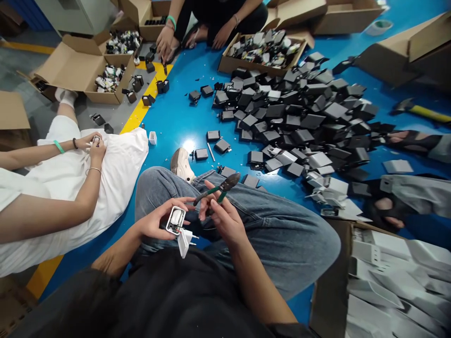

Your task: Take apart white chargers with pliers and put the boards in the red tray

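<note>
- Holding a white charger [176,220] over the lap, the left hand [153,223] grips it by the sides, fingers curled round the case; the shell looks split open, and a white plug piece [184,240] hangs from its lower edge, prongs pointing right.
- The right hand [220,213] is clenched round the green handles of a pair of pliers [218,188], whose dark nose points up and to the right, away from the charger and not touching it.
- By the look of it, the step in hand is the pulling apart of the opened charger: the case is cracked but the parts are not yet separate.
- The next move, as I judge it, calls for turning the pliers' nose back toward the case and biting on the seam or the plug piece, with the left hand steadying the shell.
- Just beyond the knees, on the blue floor [176,122], lies a wide heap of black casings [299,112].
- To the right, a cardboard box [387,281] holds white shells.
- At the left, a seated person's hands [93,143] work a small part.
- Farthest off, another person's hand [165,43] reaches among open boxes of parts [260,49].
</note>
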Available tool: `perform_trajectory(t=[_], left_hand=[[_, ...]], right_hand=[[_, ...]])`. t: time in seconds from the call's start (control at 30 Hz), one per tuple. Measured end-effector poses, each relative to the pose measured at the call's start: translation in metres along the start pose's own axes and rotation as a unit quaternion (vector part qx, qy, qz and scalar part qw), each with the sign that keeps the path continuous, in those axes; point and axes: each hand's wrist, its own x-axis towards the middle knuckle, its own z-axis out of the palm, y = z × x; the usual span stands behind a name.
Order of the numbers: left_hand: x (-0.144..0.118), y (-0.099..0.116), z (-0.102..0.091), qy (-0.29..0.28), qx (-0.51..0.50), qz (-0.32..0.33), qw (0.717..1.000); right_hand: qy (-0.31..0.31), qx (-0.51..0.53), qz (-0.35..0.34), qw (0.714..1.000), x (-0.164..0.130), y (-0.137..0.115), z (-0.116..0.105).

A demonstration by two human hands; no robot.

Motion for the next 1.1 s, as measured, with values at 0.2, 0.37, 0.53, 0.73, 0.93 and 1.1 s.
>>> perform_trajectory(t=[0.2, 0.37, 0.53, 0.73, 0.93, 1.1], left_hand=[[0.001, 0.002, -0.009, -0.092, -0.039, -0.117, 0.988], [0.007, -0.002, -0.004, -0.114, -0.111, -0.15, 0.976], [0.002, 0.003, 0.007, -0.122, -0.034, -0.156, 0.98], [-0.013, 0.02, 0.01, -0.147, 0.128, -0.136, 0.971], [-0.004, 0.027, 0.021, -0.073, 0.127, -0.046, 0.988], [0.005, 0.044, 0.023, 0.055, 0.288, 0.042, 0.955]], right_hand=[[-0.04, 0.072, 0.043, 0.996, -0.004, 0.005, 0.006], [-0.078, 0.062, 0.067, 0.993, -0.008, 0.011, 0.006], [-0.119, 0.065, 0.115, 0.984, -0.021, 0.003, -0.002], [-0.184, 0.046, 0.178, 0.966, -0.038, -0.018, -0.014], [-0.033, 0.09, 0.076, 0.993, -0.024, 0.013, 0.015], [0.054, 0.034, -0.013, 0.998, -0.011, 0.008, 0.02]])
